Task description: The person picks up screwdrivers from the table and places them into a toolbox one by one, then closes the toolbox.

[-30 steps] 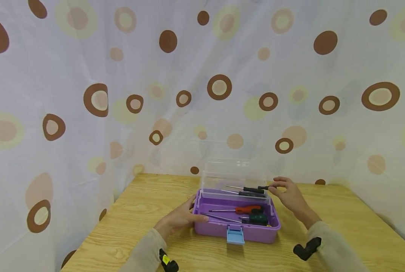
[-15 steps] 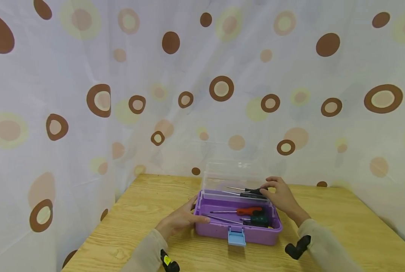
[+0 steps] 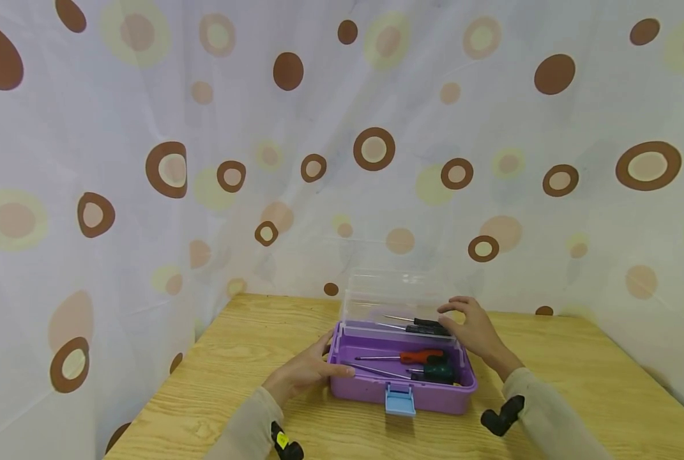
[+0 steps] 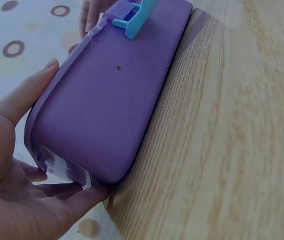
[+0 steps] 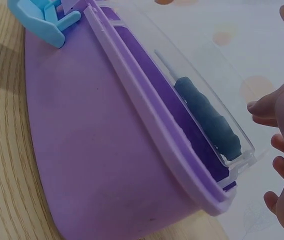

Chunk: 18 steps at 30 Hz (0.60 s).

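A purple toolbox (image 3: 370,388) with a blue latch (image 3: 400,402) stands on the table. My left hand (image 3: 298,374) grips its left end, thumb on the front rim and fingers at the end wall, as the left wrist view shows. At the back, two black-handled screwdrivers (image 3: 425,330) lie in a clear plastic section (image 3: 396,297). Just right of them hovers my right hand (image 3: 478,329), fingers loosely bent and apart, holding nothing. An orange-handled screwdriver (image 3: 416,356) and a green-handled one (image 3: 438,372) lie in the purple base. One dark handle (image 5: 207,117) shows through clear plastic in the right wrist view.
The toolbox sits toward the middle of a wooden table (image 3: 250,319). A white curtain with brown spots (image 3: 319,96) hangs behind and at the left. Black camera mounts (image 3: 502,415) are strapped to both wrists.
My right hand has moved left over the clear section with a black-handled screwdriver and let it go there. Its fingers now stand apart from the handle. The left hand keeps its grip.
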### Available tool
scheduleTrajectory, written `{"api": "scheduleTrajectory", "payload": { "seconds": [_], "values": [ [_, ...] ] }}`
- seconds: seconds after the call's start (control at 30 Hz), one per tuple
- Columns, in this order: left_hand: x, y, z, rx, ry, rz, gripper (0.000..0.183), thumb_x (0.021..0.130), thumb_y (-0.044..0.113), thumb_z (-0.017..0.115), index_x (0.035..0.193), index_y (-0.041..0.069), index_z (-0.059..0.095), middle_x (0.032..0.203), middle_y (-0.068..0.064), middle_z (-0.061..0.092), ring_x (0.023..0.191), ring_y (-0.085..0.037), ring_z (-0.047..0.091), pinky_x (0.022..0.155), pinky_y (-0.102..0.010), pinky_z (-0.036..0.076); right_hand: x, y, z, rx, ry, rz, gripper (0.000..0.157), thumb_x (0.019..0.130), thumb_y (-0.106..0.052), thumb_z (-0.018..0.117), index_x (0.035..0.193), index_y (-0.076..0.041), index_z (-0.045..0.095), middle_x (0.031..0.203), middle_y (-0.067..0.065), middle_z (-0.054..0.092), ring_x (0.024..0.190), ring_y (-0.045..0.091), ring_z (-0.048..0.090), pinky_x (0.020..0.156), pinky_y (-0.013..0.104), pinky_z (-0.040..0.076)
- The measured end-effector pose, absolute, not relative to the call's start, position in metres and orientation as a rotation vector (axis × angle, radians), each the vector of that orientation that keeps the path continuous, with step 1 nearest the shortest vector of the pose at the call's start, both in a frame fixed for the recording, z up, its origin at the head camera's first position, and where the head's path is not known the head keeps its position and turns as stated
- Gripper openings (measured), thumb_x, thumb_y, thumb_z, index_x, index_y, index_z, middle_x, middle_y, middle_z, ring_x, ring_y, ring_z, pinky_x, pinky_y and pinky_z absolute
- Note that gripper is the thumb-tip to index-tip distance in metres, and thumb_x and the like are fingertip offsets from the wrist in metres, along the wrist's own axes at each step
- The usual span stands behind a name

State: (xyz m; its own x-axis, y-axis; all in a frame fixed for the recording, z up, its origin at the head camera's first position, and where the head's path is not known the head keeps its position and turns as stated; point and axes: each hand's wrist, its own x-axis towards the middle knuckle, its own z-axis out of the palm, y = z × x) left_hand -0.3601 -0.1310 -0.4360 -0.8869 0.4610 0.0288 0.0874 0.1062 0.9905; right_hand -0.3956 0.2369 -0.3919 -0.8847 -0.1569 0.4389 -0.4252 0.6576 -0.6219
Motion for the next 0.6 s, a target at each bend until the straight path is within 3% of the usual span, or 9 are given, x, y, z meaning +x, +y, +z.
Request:
{"api": "scheduleTrajectory", "payload": {
  "seconds": [0.37,0.6],
  "values": [
    [-0.361,-0.131,-0.436,0.545,2.073,1.864,0.116,0.082,0.015,0.089,0.168,0.015,0.010,0.163,-0.026,0.024,0.142,-0.043,0.038,0.116,-0.057,0.033,-0.391,0.250,-0.400,0.270,-2.506,1.256,0.048,0.107,-0.030,0.059,0.141,0.004,0.055,0.149,0.031,0.040,0.134,0.051,0.039,0.107,0.068,0.035],
    [-0.370,-0.134,-0.430,0.456,2.073,1.879,0.103,0.091,0.024,0.082,0.165,0.006,0.013,0.162,-0.028,0.027,0.140,-0.042,0.044,0.112,-0.054,0.040,-0.396,0.260,-0.408,0.186,-2.486,1.453,0.062,0.110,-0.040,0.050,0.152,0.005,0.039,0.152,0.031,0.038,0.136,0.049,0.039,0.108,0.064,0.037]
  ]
}}
